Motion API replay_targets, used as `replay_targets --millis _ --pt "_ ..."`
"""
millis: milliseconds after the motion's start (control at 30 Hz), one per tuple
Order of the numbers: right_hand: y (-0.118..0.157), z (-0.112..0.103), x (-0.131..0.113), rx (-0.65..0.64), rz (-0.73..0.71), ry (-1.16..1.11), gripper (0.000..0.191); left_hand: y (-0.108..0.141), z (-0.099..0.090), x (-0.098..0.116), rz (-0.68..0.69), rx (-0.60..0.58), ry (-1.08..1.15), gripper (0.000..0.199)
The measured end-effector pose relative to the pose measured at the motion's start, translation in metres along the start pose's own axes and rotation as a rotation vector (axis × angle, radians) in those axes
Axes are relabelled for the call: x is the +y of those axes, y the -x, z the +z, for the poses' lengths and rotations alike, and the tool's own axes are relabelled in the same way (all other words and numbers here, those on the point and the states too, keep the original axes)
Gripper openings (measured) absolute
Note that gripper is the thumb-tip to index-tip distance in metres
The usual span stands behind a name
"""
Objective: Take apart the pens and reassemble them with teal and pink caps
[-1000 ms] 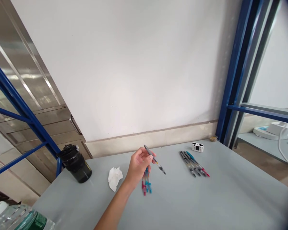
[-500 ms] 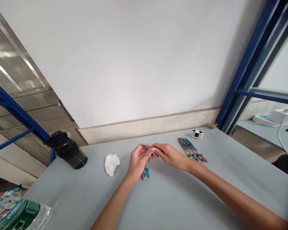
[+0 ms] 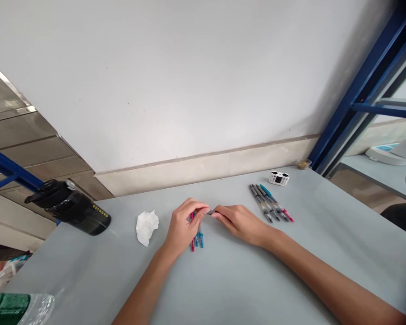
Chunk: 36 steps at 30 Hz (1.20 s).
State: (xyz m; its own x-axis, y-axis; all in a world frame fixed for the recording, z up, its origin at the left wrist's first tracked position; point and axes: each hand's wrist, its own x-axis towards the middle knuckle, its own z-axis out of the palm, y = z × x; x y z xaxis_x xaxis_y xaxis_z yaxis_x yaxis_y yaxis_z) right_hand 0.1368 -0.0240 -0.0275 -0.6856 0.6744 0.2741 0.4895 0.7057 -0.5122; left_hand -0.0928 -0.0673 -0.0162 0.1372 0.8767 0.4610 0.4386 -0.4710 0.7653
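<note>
Between my two hands is a dark grey pen [image 3: 210,212], mostly hidden by the fingers. My left hand [image 3: 184,225] pinches its left end with thumb and fingertips. At its right end, my right hand [image 3: 238,222] is closed on it between thumb and index finger. Under and beside the left hand lie several pens [image 3: 200,239] with blue and red ends, partly covered by that hand. To the right of my right hand, a row of pens [image 3: 269,203] rests on the table, mostly clear and dark grey, one with a blue cap and one with a red end.
A crumpled white tissue [image 3: 146,227] lies left of my left hand. Farther left a black bottle [image 3: 76,210] leans at an angle in view. A small white device [image 3: 279,178] and a little tub [image 3: 303,164] sit at the back right of the grey table [image 3: 237,284].
My hands have drawn slightly apart, and the dark grey pen now lies between the fingertips of both. The camera view has shifted a little.
</note>
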Motion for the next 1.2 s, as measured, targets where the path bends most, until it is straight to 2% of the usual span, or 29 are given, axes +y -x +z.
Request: replay_targets --millis 100,167,500,667,733,867,900,1033,1200 --pt "0.0 0.0 0.0 -0.012 -0.014 0.006 0.051 0.0 -0.004 -0.002 0.09 -0.077 -0.074 0.022" --pt "0.0 0.001 0.0 -0.017 -0.016 0.01 0.052 0.001 -0.005 -0.004 0.086 -0.094 -0.101 0.023" --pt "0.0 0.002 -0.003 0.0 -0.066 0.059 0.052 0.004 0.003 -0.005 0.004 -0.007 -0.188 0.051" --pt "0.001 -0.002 0.0 0.021 -0.037 0.052 0.049 0.004 0.001 -0.002 0.022 -0.052 -0.197 0.023" --pt "0.001 -0.005 0.0 0.028 -0.05 0.057 0.048 0.003 0.002 -0.001 0.04 -0.037 -0.21 0.025" --pt "0.0 -0.008 -0.003 0.045 -0.099 0.072 0.048 0.003 0.003 -0.001 0.026 0.021 -0.253 0.046" --pt "0.0 -0.008 -0.002 0.056 -0.111 0.075 0.047 0.003 0.003 -0.001 0.013 0.027 -0.253 0.045" --pt "-0.002 -0.008 0.003 0.082 -0.118 0.106 0.044 0.005 0.002 -0.004 0.006 0.003 -0.19 0.017" --pt "-0.002 -0.008 0.003 0.054 -0.051 0.067 0.033 0.004 0.003 -0.009 0.035 0.003 -0.236 0.018"
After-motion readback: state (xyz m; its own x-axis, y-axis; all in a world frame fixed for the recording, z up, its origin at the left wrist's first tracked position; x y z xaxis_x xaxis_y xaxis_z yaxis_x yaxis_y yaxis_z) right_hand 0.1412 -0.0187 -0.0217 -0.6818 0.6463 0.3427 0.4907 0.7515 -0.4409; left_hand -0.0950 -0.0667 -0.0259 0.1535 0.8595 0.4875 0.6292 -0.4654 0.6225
